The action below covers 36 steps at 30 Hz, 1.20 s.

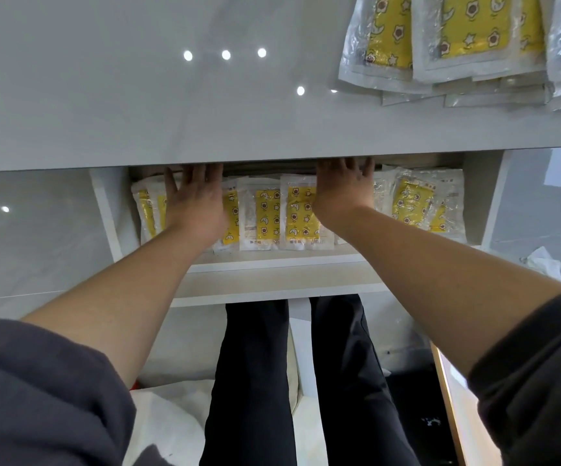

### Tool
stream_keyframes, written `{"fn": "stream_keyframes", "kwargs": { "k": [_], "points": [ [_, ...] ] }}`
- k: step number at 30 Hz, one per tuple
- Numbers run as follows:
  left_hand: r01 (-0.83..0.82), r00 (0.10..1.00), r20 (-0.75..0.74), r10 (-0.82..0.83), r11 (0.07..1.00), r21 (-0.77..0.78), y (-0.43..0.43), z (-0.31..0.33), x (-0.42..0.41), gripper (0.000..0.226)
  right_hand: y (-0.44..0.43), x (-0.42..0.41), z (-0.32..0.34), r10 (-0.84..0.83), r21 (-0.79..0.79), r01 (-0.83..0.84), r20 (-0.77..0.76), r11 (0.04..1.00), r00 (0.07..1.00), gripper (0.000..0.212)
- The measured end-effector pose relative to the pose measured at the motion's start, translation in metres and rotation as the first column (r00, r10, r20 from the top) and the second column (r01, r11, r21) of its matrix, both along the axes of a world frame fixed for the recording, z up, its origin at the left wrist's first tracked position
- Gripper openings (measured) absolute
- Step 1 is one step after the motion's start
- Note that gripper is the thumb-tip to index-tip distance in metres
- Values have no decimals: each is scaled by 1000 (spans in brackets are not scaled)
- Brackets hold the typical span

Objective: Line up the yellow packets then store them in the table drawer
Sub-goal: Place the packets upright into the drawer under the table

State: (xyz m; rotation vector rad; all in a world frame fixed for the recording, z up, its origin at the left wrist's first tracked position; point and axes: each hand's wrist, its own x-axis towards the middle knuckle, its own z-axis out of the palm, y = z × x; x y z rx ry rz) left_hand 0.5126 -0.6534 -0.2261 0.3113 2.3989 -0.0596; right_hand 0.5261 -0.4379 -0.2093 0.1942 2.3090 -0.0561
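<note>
Fingers of left hand, right hand cover yellow packets; print unreadable.

Bright, even overhead light; round lamps glare as white dots on the glossy tabletop in the upper half of the frame. The drawer lies in soft shadow at its back, under the table edge. Wide-angle distortion bends straight edges near the corners.

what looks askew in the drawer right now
In the drawer, the right-end packets lie tilted and overlapping, while the middle packets sit straight, side by side. A loose pile of packets lies fanned on the tabletop, not yet stored.
</note>
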Motion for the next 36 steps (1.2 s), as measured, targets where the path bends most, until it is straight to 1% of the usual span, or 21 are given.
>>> {"fn": "stream_keyframes", "kwargs": {
  "k": [2,4,7,9,12,14,16,18,20,23,24,26,28,30,32,33,35,36],
  "points": [
    [20,1000,-3,-20,997,69,18,4,2,78,9,4,0,-39,-3,39,63,999,997,68],
    [55,998,25,-59,989,139,39,7,5,79,17,9,0,-18,-40,21,63,999,998,61],
    [103,990,81,-119,978,181,65,11,7,77,26,13,2,7,-84,-4,41,996,999,63],
    [104,990,77,-121,975,196,80,14,6,73,32,14,3,-5,-98,7,24,995,1000,67],
    [103,989,89,-122,976,194,100,25,3,72,48,13,5,-53,-4,53,-7,999,999,68],
    [112,986,101,-133,975,192,112,30,1,72,63,13,6,-116,69,113,33,991,993,70],
    [130,984,100,-150,974,186,123,31,2,71,74,17,6,-147,66,142,81,988,986,72],
    [118,985,103,-139,975,188,133,32,4,69,81,23,8,-97,6,97,76,995,992,73],
    [90,990,86,-112,970,226,144,39,5,64,86,26,11,-58,-46,59,28,997,998,73],
    [67,997,16,-80,922,382,156,61,10,48,94,30,30,-75,-100,72,-29,992,997,68],
    [49,998,4,-57,894,445,159,73,11,41,97,31,41,-106,-136,97,-59,986,993,64],
    [-9,999,-21,24,841,541,164,99,12,29,103,34,67,-226,-258,191,-112,947,968,54],
    [-98,983,-59,172,775,624,169,127,8,23,108,36,95,-348,-377,264,-174,888,921,44],
    [-224,925,-76,371,697,681,176,152,-7,19,111,32,121,-434,-477,272,-270,836,860,37],
    [-403,819,-36,573,619,674,180,167,-31,28,114,20,143,-496,-563,244,-354,790,793,35],
    [-513,748,13,663,566,645,182,170,-46,35,114,11,152,-518,-590,229,-384,774,764,35],
    [-729,566,162,808,400,556,185,172,-75,46,114,-10,163,-528,-601,207,-425,772,735,38],
    [-800,484,232,844,319,508,186,170,-87,47,113,-20,165,-519,-588,205,-433,782,737,41]
  ]
}}
